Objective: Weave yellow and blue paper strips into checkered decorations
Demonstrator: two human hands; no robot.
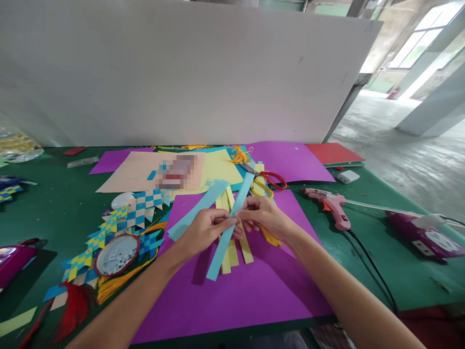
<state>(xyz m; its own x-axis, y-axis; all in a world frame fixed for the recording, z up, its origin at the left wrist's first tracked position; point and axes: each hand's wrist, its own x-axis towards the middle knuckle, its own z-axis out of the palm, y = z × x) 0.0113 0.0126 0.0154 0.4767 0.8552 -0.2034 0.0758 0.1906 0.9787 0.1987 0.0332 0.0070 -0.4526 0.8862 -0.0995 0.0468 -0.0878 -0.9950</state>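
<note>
Both my hands meet over a purple sheet (232, 310) in the middle of the table. My left hand (209, 227) pinches a light blue paper strip (221, 257) near its middle. My right hand (263, 215) is closed on the same strip from the other side, its fingers partly hidden behind it. The strip is held at a slant above several pale yellow strips (246, 249). Another light blue strip (198, 211) lies to the left, behind my left hand. Yellow-handled scissors (269, 235) lie partly under my right hand.
Red-handled scissors (274, 179) lie beyond my hands. At right are a pink glue gun (329, 201) with a cord and a purple power strip (425, 235). Woven paper pieces (125, 218), a round dish (118, 254) and yellow tassels (116, 286) sit at left. A white board (181, 72) stands behind.
</note>
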